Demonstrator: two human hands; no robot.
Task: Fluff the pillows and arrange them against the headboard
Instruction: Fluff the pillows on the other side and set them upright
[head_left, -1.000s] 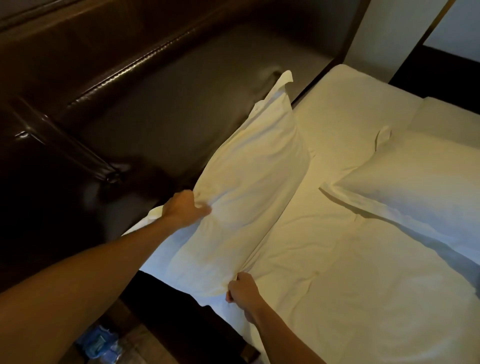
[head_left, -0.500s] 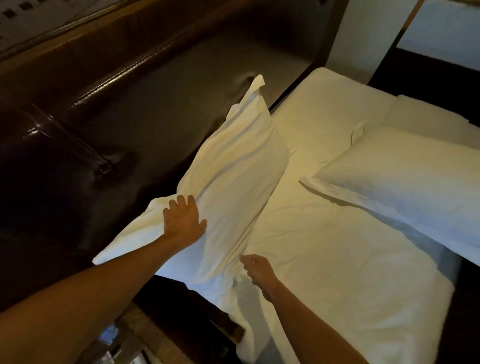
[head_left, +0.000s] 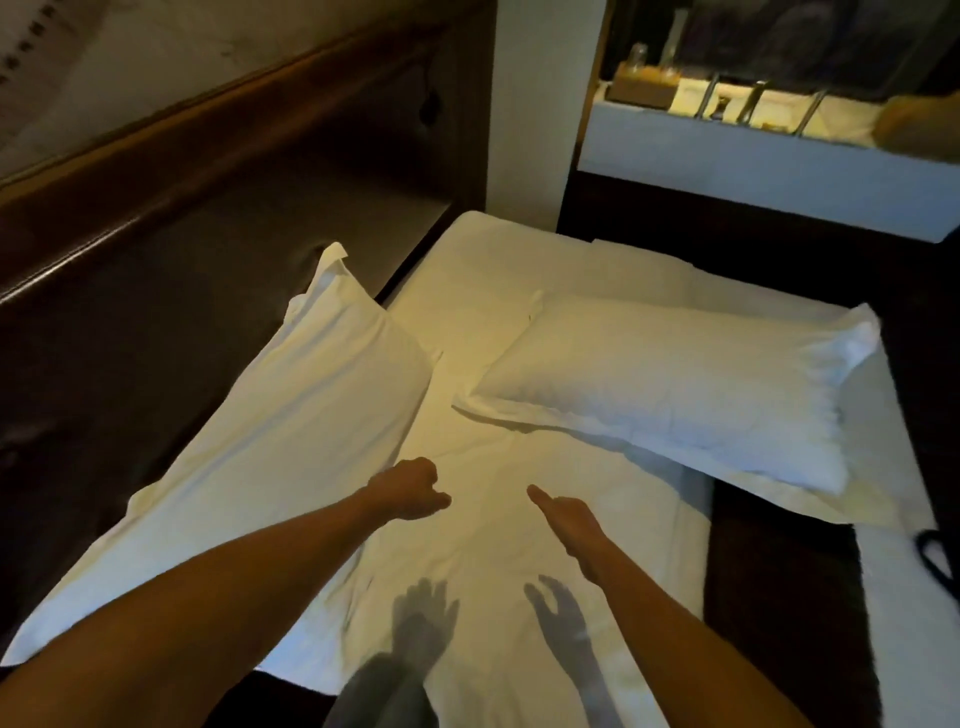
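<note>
- Two white pillows: the left pillow leans against the dark headboard; the right pillow lies flat on the bed sheet, far right.
- Left hand: fingers loosely curled, holding nothing.
- Right hand: fingers straight, together, empty, above the sheet.
- Lit shelf at far right.

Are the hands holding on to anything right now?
Nothing. The left hand and right hand hang free above the sheet, off both pillows.
</note>
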